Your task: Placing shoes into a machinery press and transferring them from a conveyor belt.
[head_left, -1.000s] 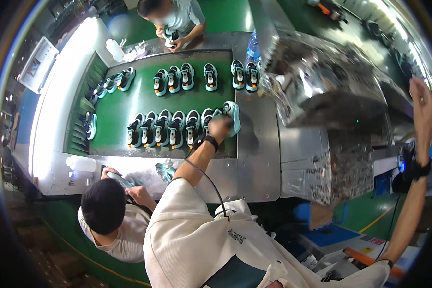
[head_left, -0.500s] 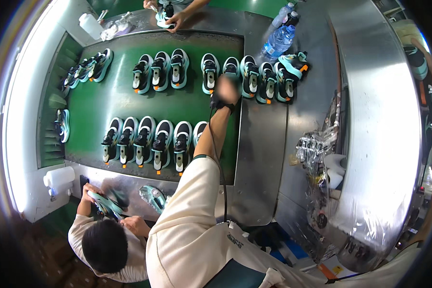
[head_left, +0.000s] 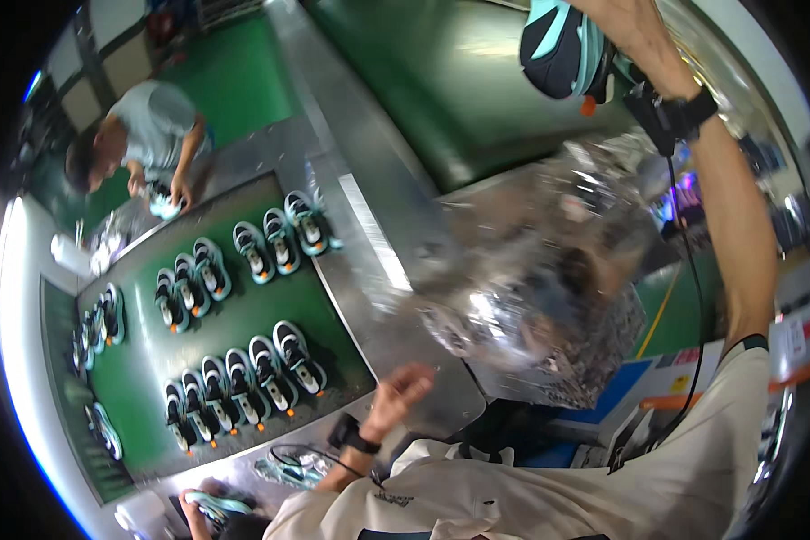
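Observation:
At the upper right, my right hand (head_left: 628, 25) grips a black-and-teal sneaker (head_left: 553, 58) with an orange tab; the frame's top edge cuts off part of both. A black device on a strap sits at that wrist, with a cable running down the arm. My left hand (head_left: 401, 396) is over the metal table edge near my body, empty, its fingers loosely bent and somewhat blurred. Left of it, a row of black sneakers (head_left: 263, 369) with pale tongues stands on a green surface (head_left: 270, 315). More sneakers (head_left: 281, 241) form a second row farther back.
Crumpled clear plastic wrap (head_left: 531, 324) covers something beside a metal panel (head_left: 369, 180). A second green surface (head_left: 459, 81) lies beyond the panel. Across the table a co-worker (head_left: 153, 135) handles a shoe. Another person's hand (head_left: 193, 513) holds a teal shoe at lower left.
My view has swung to the right. My left hand has drawn back from the far row of shoes toward my body. My right hand with its sneaker now shows more fully.

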A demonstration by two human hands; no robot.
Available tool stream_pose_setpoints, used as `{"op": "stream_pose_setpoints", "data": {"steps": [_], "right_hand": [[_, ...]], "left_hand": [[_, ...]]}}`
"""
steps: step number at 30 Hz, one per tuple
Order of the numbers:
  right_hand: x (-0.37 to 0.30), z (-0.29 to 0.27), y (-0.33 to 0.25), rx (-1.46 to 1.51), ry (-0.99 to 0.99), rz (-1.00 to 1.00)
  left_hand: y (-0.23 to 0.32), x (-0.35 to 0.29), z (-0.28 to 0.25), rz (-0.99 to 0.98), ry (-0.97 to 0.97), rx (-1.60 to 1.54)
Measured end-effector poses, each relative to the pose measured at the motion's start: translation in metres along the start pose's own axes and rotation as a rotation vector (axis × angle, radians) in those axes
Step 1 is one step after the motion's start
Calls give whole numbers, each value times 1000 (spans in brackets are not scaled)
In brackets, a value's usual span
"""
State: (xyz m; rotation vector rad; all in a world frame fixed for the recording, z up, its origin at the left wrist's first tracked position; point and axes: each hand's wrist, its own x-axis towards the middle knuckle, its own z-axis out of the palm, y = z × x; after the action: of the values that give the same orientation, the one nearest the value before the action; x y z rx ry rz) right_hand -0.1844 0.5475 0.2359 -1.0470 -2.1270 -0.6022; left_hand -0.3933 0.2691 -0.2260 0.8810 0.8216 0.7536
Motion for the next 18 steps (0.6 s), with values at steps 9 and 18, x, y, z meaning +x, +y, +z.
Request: {"op": "stream_pose_setpoints", "data": {"steps": [9, 18], "right_hand": [[-233, -245, -85, -169, 188, -54], [-485, -400, -175, -514, 36, 822]], "left_hand": [[120, 8, 242, 428, -698, -244], [16, -48, 458, 181, -1018, -256]]}}
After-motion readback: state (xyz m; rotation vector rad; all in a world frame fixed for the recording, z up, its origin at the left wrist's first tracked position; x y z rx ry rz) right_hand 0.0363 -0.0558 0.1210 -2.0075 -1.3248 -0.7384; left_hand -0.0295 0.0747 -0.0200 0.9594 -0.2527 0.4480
